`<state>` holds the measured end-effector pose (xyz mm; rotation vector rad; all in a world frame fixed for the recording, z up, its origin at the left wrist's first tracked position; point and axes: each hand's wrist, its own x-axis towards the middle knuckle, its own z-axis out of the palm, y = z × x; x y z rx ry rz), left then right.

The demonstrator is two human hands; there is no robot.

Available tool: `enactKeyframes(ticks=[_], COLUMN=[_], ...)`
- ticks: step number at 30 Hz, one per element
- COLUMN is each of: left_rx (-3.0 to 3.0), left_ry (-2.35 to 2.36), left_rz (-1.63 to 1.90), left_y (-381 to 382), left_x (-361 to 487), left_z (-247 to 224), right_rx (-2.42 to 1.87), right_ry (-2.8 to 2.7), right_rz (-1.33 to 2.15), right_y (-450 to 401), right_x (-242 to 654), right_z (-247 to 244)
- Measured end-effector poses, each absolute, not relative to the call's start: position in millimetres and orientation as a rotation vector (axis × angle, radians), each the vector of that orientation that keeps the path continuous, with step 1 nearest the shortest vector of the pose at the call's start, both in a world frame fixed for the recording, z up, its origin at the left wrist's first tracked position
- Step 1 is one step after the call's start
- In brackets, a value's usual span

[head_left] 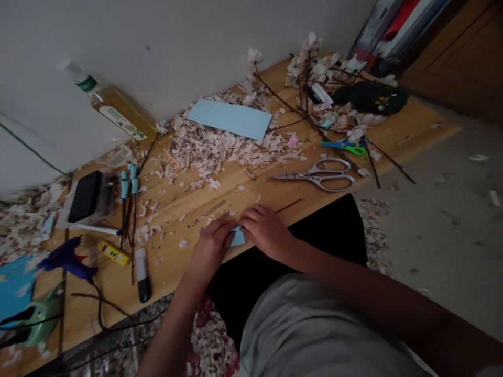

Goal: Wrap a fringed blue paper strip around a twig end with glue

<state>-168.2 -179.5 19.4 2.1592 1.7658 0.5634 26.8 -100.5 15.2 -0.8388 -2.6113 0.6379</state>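
A small light-blue paper piece (237,237) lies at the table's front edge between my two hands. My left hand (215,238) is closed on its left side, fingertips pressed at its upper edge. My right hand (262,226) has its curled fingers on the paper's upper right corner. A thin dark twig (288,205) sticks out to the right, just beyond my right hand's fingers; whether it reaches the paper is hidden. Behind my hands lie large silver scissors (314,175), and a larger light-blue sheet (230,119) rests on a heap of pale scraps.
On the wooden table (184,209) stand an oil bottle (121,112) and twigs with blue-wrapped tips (124,188). A blue glue gun (70,257), a yellow box (113,253) and a marker (142,275) lie left. Flowered branches (306,78) and green-handled scissors (348,146) are back right.
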Motion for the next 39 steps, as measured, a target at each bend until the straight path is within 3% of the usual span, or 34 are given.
enactKeyframes(ticks=[14, 24, 39], left_rx=[1.741, 0.956, 1.098], left_ry=[1.732, 1.734, 1.842], left_rz=[0.776, 0.93, 0.885], left_y=[-176.2, -177.7, -180.8], left_x=[-166.1, -158.9, -157.9], left_z=[23.9, 16.1, 8.8], right_rx=[-0.735, -0.731, -0.723], right_ry=[-2.625, -2.615, -2.607], right_rz=[0.66, 0.68, 0.745], right_y=[-92.4, -91.6, -88.5], right_x=[30.2, 31.9, 29.8], right_z=[9.7, 11.8, 12.6])
